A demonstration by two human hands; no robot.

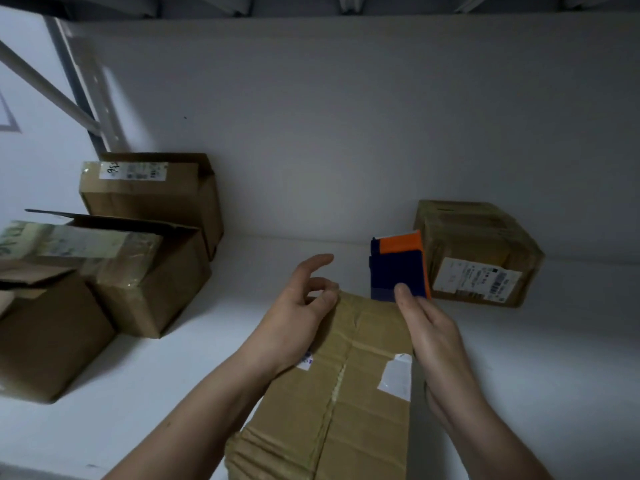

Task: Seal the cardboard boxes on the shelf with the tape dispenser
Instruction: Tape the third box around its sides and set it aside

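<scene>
Both forearms bare, coming in from the lower edge and angling forward toward each other. Left grip [294, 317]: palm down, index finger stretched ahead, remaining fingers loosely curled, slack. Right grip [429, 327]: turned on edge, palm facing left, fingers straight and held together, thumb pointing forward. I log the two grips as apart, at similar reach.

Your centre box [363, 427] runs off the bottom edge. The front-left box [45, 334] is clipped by the left edge. Label [478, 278] on the right box [478, 230]: too blurred to read. Your right hand [436, 341] covers the base of the blue-orange carton [394, 268].
</scene>
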